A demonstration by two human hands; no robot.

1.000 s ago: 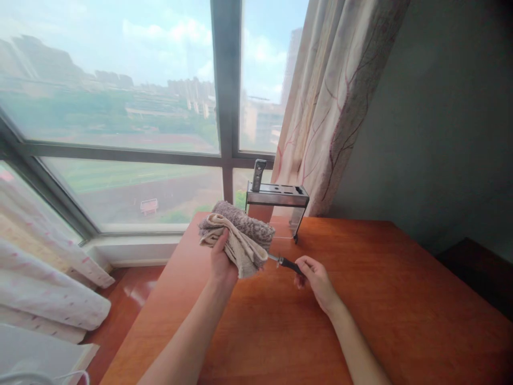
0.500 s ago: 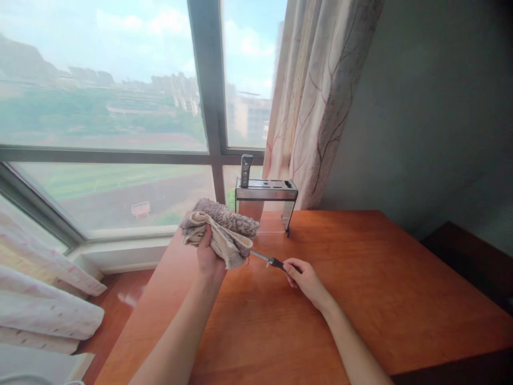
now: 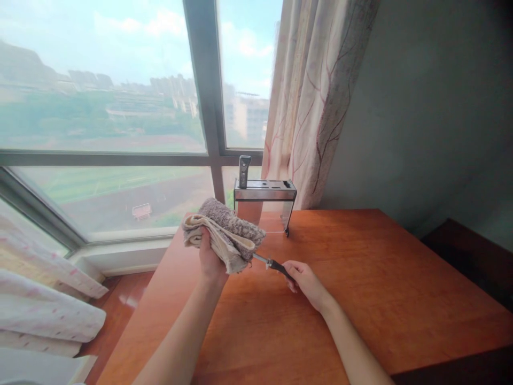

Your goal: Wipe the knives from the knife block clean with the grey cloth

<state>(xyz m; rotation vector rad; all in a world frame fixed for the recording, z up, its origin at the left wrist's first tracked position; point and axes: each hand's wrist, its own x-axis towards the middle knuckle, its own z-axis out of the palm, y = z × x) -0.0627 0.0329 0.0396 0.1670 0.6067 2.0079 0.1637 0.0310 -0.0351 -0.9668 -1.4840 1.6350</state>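
My left hand (image 3: 210, 260) is closed around a folded grey and beige towel (image 3: 224, 232), held above the wooden table (image 3: 360, 289). The towel is wrapped over the blade of a knife (image 3: 269, 262), so most of the blade is hidden. My right hand (image 3: 303, 279) is pinched on the knife's black handle, to the right of the towel. Behind the towel a metal knife rack (image 3: 264, 198) stands near the table's far edge, with one dark handle (image 3: 243, 170) sticking up from it.
A large window (image 3: 104, 107) with a dark frame runs along the far side. A patterned curtain (image 3: 316, 96) hangs at the rack's right, beside a grey wall. White pink-dotted fabric (image 3: 44, 310) lies at the lower left.
The camera has swung left and down over the second. Both hands keep their grip; the towel has shifted slightly along the blade.
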